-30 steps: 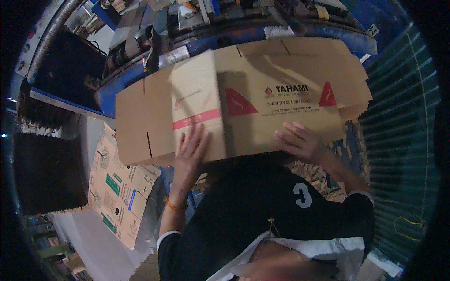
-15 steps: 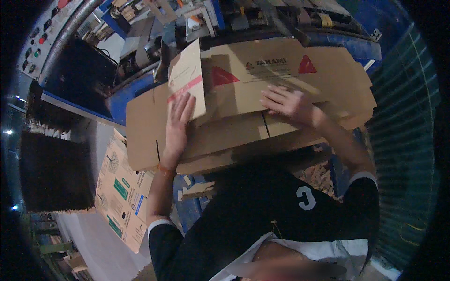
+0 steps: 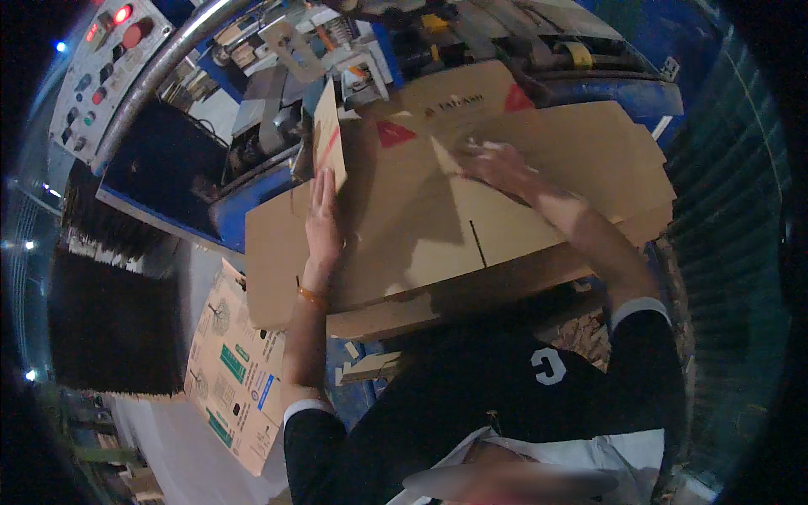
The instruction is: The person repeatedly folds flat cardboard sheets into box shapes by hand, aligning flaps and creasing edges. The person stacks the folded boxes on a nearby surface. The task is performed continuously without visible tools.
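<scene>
A printed cardboard sheet [image 3: 459, 105] with red marks lies with its far part at the rollers of the machine [image 3: 539, 50]. Its left flap [image 3: 330, 135] stands upright, and my left hand [image 3: 322, 220] rests against it with fingers stretched out. Over the sheet's near part, my right hand [image 3: 502, 168] pushes with its fingers extended and slightly blurred, wrapped around nothing I can see. Beneath lies a stack of plain brown cardboard sheets [image 3: 404, 244], with a dark slot cut in the top one.
A control panel [image 3: 105, 80] with buttons and a metal rail stand at the far left. Printed cardboard [image 3: 240, 370] leans low on the left. Cardboard scraps [image 3: 370, 366] lie below the stack. A dark green corrugated wall [image 3: 732, 278] runs along the right.
The printed sheet has slid away from me toward the machine, uncovering more of the stack. My right hand has moved forward with it. The left flap now stands more edge-on.
</scene>
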`<move>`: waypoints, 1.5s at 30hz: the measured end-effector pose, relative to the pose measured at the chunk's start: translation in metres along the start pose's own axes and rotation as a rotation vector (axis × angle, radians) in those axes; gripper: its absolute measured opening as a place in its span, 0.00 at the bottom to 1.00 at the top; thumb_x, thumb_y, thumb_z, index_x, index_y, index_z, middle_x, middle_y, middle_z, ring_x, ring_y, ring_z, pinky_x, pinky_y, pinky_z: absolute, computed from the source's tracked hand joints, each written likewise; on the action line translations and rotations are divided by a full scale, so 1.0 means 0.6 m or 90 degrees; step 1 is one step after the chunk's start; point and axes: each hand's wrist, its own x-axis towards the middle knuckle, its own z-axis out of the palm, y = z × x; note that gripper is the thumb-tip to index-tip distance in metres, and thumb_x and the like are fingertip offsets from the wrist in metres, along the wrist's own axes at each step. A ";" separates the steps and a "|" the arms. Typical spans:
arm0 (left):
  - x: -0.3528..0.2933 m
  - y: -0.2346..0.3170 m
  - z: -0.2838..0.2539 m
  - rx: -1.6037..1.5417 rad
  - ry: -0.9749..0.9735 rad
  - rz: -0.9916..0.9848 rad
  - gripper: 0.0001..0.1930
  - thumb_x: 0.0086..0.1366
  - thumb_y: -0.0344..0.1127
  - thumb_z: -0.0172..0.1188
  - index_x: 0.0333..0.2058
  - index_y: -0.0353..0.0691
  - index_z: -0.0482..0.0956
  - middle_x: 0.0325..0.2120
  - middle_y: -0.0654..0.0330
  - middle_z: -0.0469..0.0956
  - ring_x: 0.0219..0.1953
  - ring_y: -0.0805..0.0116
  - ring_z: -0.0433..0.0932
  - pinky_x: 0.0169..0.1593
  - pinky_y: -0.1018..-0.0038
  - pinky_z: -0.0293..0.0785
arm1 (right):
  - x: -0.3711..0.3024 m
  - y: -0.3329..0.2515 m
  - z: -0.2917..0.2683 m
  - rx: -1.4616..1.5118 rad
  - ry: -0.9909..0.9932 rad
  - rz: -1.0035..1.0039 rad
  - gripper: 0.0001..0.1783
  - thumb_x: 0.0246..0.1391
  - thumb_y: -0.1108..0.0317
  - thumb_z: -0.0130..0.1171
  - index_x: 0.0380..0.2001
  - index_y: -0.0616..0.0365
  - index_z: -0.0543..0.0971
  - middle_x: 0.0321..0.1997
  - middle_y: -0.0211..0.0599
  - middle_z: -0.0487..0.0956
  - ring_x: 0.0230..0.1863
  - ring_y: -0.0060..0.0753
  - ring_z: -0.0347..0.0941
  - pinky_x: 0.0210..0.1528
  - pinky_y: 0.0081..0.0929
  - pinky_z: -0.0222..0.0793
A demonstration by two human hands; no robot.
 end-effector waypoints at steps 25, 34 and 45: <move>-0.180 -0.049 -0.120 0.098 0.493 -0.703 0.49 0.58 0.65 0.52 0.65 0.31 0.49 0.60 0.32 0.52 0.58 0.41 0.64 0.53 0.59 0.69 | -0.340 0.097 -0.055 -0.035 0.520 0.872 0.47 0.48 0.60 0.59 0.65 0.69 0.49 0.71 0.62 0.44 0.72 0.57 0.38 0.69 0.52 0.38; -0.170 -0.037 -0.215 -0.436 0.662 -0.498 0.36 0.62 0.35 0.58 0.62 0.27 0.49 0.59 0.45 0.58 0.54 0.52 0.68 0.53 0.63 0.73 | -0.297 0.141 -0.114 0.123 0.841 0.656 0.48 0.45 0.58 0.63 0.65 0.65 0.52 0.69 0.67 0.46 0.70 0.66 0.41 0.69 0.54 0.40; -0.150 -0.073 -0.187 -0.622 0.723 -0.482 0.33 0.61 0.27 0.56 0.61 0.30 0.50 0.58 0.44 0.59 0.56 0.54 0.66 0.54 0.60 0.71 | -0.275 0.135 -0.170 0.280 0.953 0.407 0.35 0.43 0.73 0.63 0.58 0.63 0.66 0.57 0.45 0.69 0.56 0.45 0.66 0.58 0.39 0.61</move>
